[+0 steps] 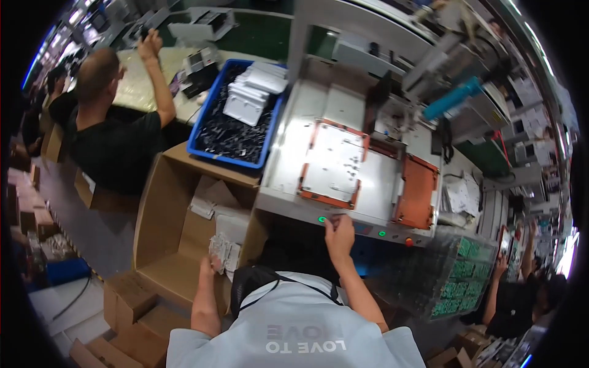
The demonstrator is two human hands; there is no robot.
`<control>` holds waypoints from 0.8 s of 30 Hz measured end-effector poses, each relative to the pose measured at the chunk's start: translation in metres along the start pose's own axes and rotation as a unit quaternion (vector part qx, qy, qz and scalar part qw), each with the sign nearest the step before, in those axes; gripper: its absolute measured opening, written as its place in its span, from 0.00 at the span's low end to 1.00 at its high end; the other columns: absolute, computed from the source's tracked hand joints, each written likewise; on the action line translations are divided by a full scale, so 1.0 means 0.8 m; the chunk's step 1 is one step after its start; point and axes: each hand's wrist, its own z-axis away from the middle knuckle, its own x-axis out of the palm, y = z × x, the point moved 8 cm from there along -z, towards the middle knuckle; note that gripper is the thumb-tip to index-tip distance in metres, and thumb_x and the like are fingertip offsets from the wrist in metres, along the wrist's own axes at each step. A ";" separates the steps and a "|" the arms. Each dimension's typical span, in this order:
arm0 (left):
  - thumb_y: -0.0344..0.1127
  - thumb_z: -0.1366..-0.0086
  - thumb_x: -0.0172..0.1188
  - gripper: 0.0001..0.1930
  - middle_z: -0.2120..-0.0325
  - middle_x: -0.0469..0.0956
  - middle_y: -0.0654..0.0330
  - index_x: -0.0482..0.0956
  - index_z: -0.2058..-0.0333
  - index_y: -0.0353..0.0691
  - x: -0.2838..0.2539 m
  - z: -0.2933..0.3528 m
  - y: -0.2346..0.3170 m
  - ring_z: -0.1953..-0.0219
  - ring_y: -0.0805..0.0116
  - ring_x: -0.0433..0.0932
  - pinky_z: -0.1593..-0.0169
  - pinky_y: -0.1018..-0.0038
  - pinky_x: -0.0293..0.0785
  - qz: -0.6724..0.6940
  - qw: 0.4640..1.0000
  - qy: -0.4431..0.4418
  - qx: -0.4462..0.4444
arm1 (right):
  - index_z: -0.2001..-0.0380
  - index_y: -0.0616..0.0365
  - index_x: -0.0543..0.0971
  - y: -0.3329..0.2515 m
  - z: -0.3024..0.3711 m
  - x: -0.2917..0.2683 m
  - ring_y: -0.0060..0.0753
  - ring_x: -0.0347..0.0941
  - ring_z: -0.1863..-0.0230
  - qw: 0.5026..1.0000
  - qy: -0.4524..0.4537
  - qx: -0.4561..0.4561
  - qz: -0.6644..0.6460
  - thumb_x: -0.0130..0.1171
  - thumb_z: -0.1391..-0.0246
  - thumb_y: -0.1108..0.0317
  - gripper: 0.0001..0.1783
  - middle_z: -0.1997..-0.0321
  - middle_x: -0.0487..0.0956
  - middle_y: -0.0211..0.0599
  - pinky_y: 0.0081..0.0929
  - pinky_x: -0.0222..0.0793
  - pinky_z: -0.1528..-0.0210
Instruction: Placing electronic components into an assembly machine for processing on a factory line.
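My left hand [214,265] is low on the left, fingers closed on a white plastic part [225,250] with a ribbed, detailed face, over the opening of a cardboard box. My right hand [339,229] is at the front panel of a white machine, fingers curled and drawn together beside a lit green button [322,219]. I see nothing in it. Just beyond it, a flat white plastic panel [333,162] with small dark marks lies in an orange-edged fixture [302,185] on the machine bed. Another orange fixture plate [419,191] sits to its right.
A blue bin [195,146] of black pieces carries stacked white panels [253,92]. Below it stands the open cardboard box [169,224]. A red button [409,242] sits on the machine's right front. Green circuit boards [461,276] stand at right. Co-workers sit left [110,122] and right [521,300].
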 end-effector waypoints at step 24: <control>0.32 0.50 0.66 0.39 0.53 0.73 0.51 0.59 0.40 0.33 0.138 -0.314 0.162 0.56 0.59 0.73 0.59 0.67 0.73 -0.167 0.902 0.094 0.387 | 0.71 0.59 0.76 -0.084 0.122 0.084 0.20 0.70 0.80 0.904 -0.381 0.194 0.029 0.63 0.48 0.64 0.10 0.80 0.76 0.34 0.21 0.67 0.75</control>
